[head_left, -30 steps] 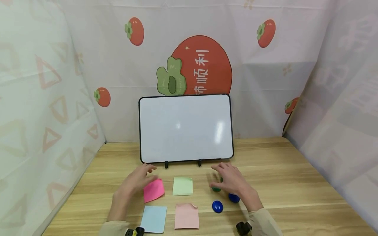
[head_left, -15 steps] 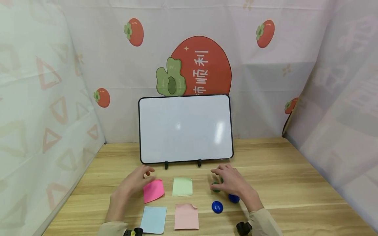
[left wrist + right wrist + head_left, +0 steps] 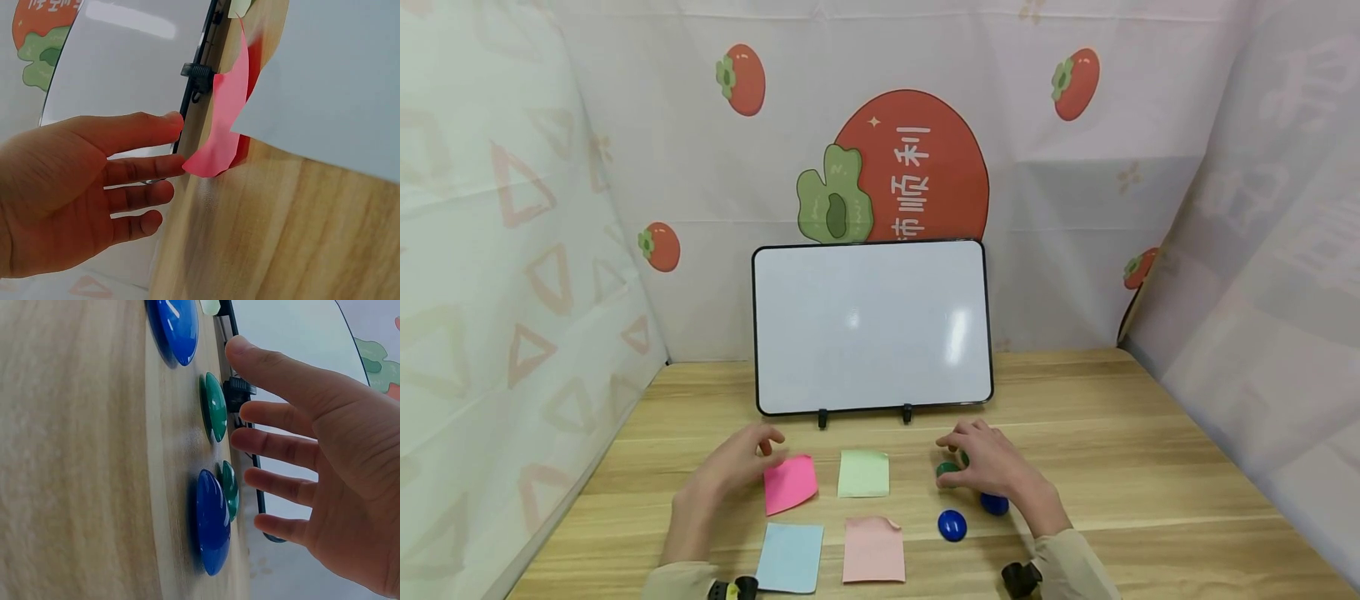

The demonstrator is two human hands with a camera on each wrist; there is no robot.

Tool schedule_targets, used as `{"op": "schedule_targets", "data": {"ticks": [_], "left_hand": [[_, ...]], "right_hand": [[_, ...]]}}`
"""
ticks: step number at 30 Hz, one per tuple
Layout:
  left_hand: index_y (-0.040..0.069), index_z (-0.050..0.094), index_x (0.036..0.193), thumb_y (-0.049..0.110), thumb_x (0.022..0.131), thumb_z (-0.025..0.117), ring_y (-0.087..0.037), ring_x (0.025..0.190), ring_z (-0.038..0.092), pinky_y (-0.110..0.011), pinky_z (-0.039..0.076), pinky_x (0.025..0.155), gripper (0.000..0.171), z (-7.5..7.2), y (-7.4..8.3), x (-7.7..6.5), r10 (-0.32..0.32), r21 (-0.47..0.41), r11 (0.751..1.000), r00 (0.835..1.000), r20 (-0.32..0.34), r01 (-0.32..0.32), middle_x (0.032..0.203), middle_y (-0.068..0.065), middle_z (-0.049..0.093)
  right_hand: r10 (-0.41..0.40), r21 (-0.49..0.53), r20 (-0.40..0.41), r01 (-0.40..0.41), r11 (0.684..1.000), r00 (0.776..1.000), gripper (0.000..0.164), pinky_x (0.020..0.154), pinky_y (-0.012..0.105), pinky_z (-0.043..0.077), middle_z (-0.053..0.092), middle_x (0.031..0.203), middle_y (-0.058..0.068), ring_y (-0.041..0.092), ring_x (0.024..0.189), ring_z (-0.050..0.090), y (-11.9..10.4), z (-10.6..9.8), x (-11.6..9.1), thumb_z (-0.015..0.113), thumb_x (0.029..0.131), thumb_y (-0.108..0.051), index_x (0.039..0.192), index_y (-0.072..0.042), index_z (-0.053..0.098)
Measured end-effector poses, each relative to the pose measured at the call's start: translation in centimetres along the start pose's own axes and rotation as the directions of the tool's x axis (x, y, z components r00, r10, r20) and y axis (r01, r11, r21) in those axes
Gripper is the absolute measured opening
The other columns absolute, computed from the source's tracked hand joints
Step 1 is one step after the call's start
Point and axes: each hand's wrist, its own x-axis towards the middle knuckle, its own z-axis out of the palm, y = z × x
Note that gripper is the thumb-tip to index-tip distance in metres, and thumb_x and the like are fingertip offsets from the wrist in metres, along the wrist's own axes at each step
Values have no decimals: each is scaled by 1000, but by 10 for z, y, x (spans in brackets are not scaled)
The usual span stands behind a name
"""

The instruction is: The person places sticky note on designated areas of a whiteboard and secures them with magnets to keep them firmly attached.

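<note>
My left hand [image 3: 741, 457] hovers at the upper left corner of the bright pink sticky note [image 3: 792, 485], thumb and fingers apart, holding nothing. In the left wrist view that pink note [image 3: 222, 134] curls up off the wood, its tip close to the fingertips. My right hand [image 3: 988, 458] is spread over the round magnets and grips none. Beneath it are a green magnet [image 3: 216, 407], a second green magnet [image 3: 230, 490] and a blue magnet [image 3: 214, 522]. Another blue magnet [image 3: 952, 526] lies nearer the front.
A framed whiteboard [image 3: 872, 325] stands on two small black feet at the back of the wooden table [image 3: 1112, 467]. Also on the wood are a green note [image 3: 863, 474], a light blue note [image 3: 790, 558] and a pale pink note [image 3: 874, 550] with a curled corner.
My left hand has drawn slightly left and toward the front, away from the pink note. The right hand is nearly still, its fingers a little lower. The notes and magnets stay put.
</note>
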Motion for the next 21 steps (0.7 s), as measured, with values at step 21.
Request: {"op": "schedule_targets", "data": {"ticks": [21], "left_hand": [[4,67,114,9,87,72,-17,80,51,-32,43,69,27,1,-4,-1,4,-25,1000,1000,31,-3,88,-5,58]], "right_hand": [[-51,81,55,46,996,997,52,89,46,41,60,98,-5,19,100,48,12,0,-1,85,76,-39,119,-14,71]]}}
